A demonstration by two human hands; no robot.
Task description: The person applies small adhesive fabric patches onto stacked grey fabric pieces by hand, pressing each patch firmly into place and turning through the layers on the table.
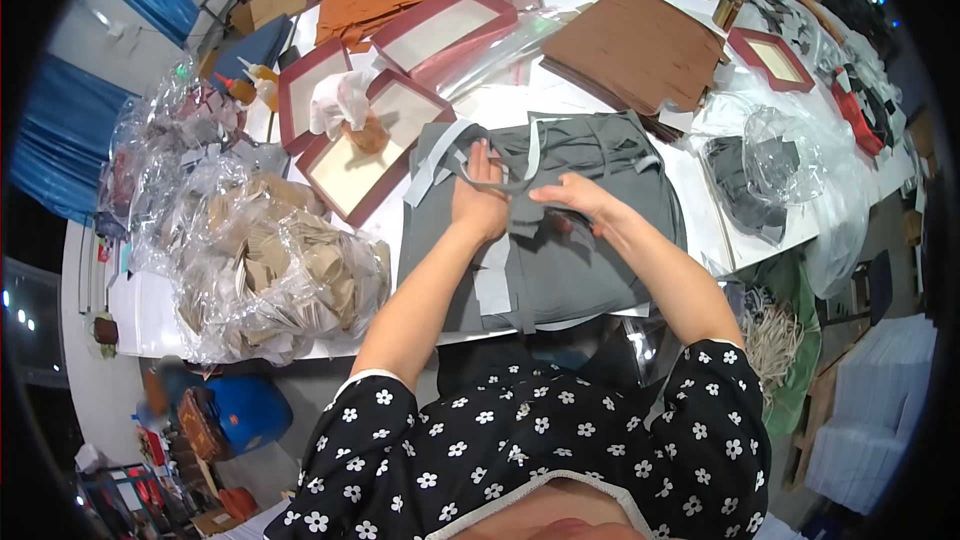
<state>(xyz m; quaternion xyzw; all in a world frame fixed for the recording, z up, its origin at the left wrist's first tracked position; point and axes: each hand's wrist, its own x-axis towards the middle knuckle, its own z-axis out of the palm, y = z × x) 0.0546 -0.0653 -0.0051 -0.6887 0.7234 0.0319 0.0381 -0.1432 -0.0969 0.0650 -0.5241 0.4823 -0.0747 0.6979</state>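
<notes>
Grey fabric stack (620,270) sat on the white table (145,315), a grey strip (516,184) between the hands. Left hand (480,206) lay flat, fingers together; right hand (586,200) had its thumb out, couldn't tell if it gripped. Flat palm seemed smart for steadying layers.

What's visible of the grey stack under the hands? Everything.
The grey stack looks like matte, flexible fabric or leather sheets, layered flat with uneven edges. Grey strips and pale pieces lie on top. It rests on the white table, before the wearer. The left hand and right hand are over it; exact contact is unclear.
</notes>
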